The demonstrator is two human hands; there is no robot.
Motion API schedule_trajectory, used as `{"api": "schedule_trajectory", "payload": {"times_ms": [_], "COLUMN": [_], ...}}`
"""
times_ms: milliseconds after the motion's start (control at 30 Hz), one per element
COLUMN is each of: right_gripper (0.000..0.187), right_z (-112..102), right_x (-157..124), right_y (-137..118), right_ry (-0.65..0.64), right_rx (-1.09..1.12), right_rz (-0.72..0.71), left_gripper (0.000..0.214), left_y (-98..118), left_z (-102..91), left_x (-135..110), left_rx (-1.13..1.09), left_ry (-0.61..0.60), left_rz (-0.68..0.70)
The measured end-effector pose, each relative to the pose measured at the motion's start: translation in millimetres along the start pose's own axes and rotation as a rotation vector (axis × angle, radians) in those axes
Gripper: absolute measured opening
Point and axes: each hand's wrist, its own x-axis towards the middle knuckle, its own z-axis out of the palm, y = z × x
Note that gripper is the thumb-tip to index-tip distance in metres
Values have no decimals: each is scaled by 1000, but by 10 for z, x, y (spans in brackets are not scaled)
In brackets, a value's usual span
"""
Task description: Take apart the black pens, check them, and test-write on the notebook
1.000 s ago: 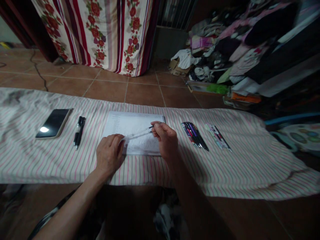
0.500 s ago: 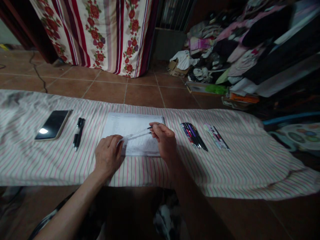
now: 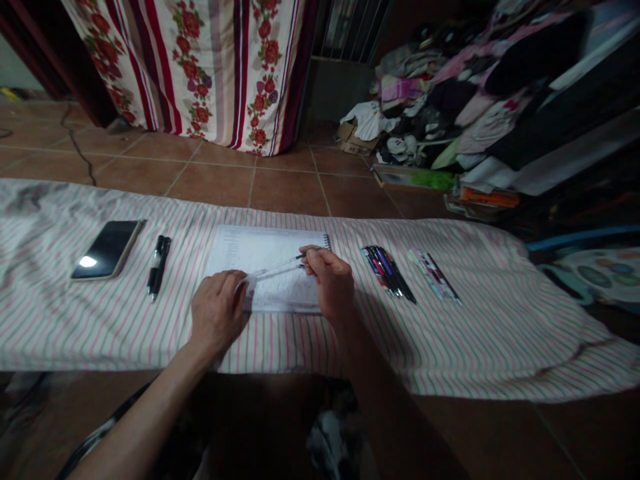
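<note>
A spiral notebook (image 3: 285,240) with writing on its page lies on the striped cloth in front of me. Over the page, a thin, mostly clear pen refill (image 3: 280,265) with a dark end slants between my two hands. My right hand (image 3: 330,277) pinches its dark end between thumb and fingers. At the other end my left hand (image 3: 217,307) is closed on a translucent whitish piece (image 3: 243,281), perhaps clear plastic; whether it is joined to the refill I cannot tell. My left hand rests at the notebook's lower left corner.
Left of the notebook lie a phone (image 3: 107,250) and two black pens (image 3: 159,267). To its right are a row of several pens (image 3: 387,273) and a smaller group (image 3: 435,277). Clothes (image 3: 450,100) are heaped beyond the cloth-covered surface (image 3: 500,320), near a floral curtain (image 3: 215,73).
Almost nothing differs. Both hands keep their grip and place over the notebook, with only a very slight shift of the whole view.
</note>
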Motion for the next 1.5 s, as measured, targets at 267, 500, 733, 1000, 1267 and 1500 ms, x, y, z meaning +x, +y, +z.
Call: {"api": "schedule_trajectory", "payload": {"times_ms": [267,500,733,1000,1267,1500], "right_gripper": [19,21,20,22,21,21], "right_z": [8,10,-1,15,88,170], "right_x": [0,-8,-4,-35,-100,-130], "right_y": [-6,-24,-1,-37,-37,22], "right_ry": [2,1,-35,-87,-168,-220], "right_rx": [-2,-42,-73,-152,-285,-238], "right_rz": [-16,-16,-49,-64,-84,-59], "left_gripper": [15,14,14,14,15,14], "left_y": [-4,-4,-8,6,27,59], "left_z": [6,13,17,-4,-39,-63], "left_x": [-8,-5,-10,-3,22,36], "left_rx": [1,6,4,5,-6,-69], "left_ry": [-5,-12,-4,3,15,4], "left_rz": [8,4,8,23,58,48]}}
